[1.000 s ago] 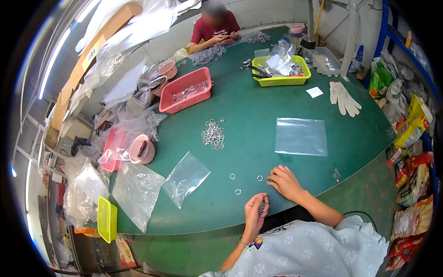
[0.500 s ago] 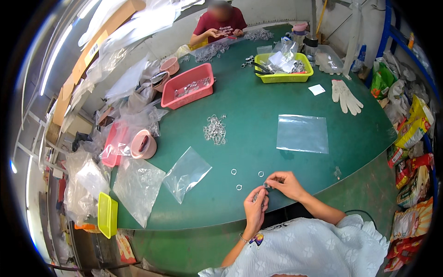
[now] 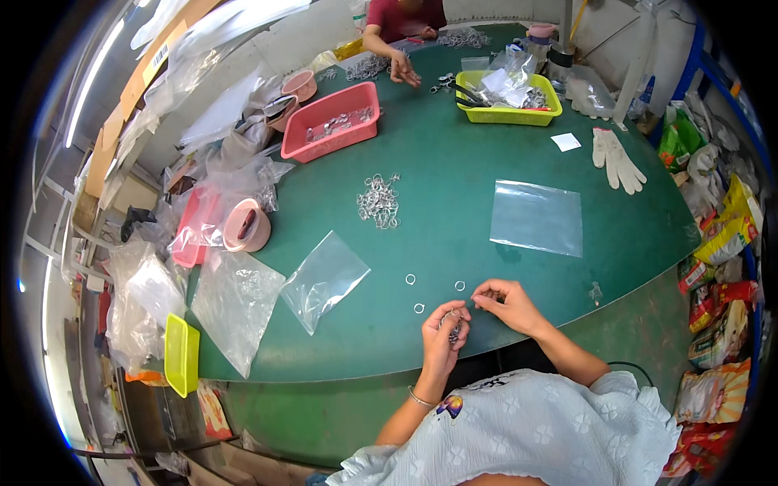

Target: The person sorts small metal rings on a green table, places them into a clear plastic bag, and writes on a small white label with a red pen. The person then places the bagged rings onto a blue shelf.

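Near the table's front edge, my left hand (image 3: 439,340) is closed around a bunch of small metal rings (image 3: 455,330), partly hidden by its fingers. My right hand (image 3: 512,308) is just to the right, a small gap from the left fingertips. Its fingers are pinched together, and what they hold, if anything, is too small to make out. Three loose metal rings lie on the green table beyond my hands: one ring (image 3: 460,286) close to my right fingers, another ring (image 3: 419,308) by my left hand, and a farther ring (image 3: 411,279). A pile of similar rings (image 3: 378,201) lies farther off.
Clear plastic bags (image 3: 536,217) lie flat to the right and left (image 3: 326,279). Beyond stand a pink basket (image 3: 331,123) and a yellow-green basket (image 3: 509,99); a white glove (image 3: 617,160) lies at right. Across the table, a co-worker's hand (image 3: 403,69) reaches over. A pink cup (image 3: 246,227) stands left.
My right hand has drawn slightly away from my left, which keeps its rings. The co-worker's arm has stretched forward over the table. The whole view has shifted, with the table sitting higher in it.
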`<state>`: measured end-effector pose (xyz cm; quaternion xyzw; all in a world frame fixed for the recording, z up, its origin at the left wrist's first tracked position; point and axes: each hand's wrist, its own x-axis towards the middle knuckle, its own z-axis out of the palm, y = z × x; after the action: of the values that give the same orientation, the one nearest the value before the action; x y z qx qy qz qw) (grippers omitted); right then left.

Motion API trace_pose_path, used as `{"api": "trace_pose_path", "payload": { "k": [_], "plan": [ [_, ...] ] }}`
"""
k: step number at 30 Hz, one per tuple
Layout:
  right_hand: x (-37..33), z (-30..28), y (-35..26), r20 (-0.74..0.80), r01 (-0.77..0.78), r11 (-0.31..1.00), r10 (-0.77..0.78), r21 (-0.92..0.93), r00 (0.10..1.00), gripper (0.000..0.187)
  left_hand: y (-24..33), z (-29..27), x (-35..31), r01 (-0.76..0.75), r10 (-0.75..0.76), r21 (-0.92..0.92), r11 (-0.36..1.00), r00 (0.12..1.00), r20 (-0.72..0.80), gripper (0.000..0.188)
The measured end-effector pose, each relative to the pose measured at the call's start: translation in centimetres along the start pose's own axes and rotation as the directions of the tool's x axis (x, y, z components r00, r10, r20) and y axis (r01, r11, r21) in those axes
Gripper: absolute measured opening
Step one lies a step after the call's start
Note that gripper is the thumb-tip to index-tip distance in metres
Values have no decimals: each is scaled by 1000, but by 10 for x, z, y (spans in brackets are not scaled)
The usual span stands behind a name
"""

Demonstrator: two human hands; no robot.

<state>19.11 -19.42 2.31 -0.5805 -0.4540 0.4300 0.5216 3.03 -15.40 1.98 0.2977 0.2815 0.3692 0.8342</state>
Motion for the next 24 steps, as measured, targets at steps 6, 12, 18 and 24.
{"api": "trace_pose_path", "payload": {
  "k": [6,12,18,24],
  "plan": [
    [24,-27,-9,109,-26,989,43,-148,993,11,28,-5,23,100,-102,32,994,994,47,21],
    [94,-63,-3,50,-4,981,14,-194,999,16,64,-4,73,79,-85,109,991,995,51,18],
    [208,-87,3,-57,187,865,-240,-466,969,23,67,-18,113,-24,24,110,994,1000,-3,17],
    [354,-100,51,-149,245,678,-467,-693,871,34,62,-34,122,-68,92,225,972,991,-99,17]
  ]
}}
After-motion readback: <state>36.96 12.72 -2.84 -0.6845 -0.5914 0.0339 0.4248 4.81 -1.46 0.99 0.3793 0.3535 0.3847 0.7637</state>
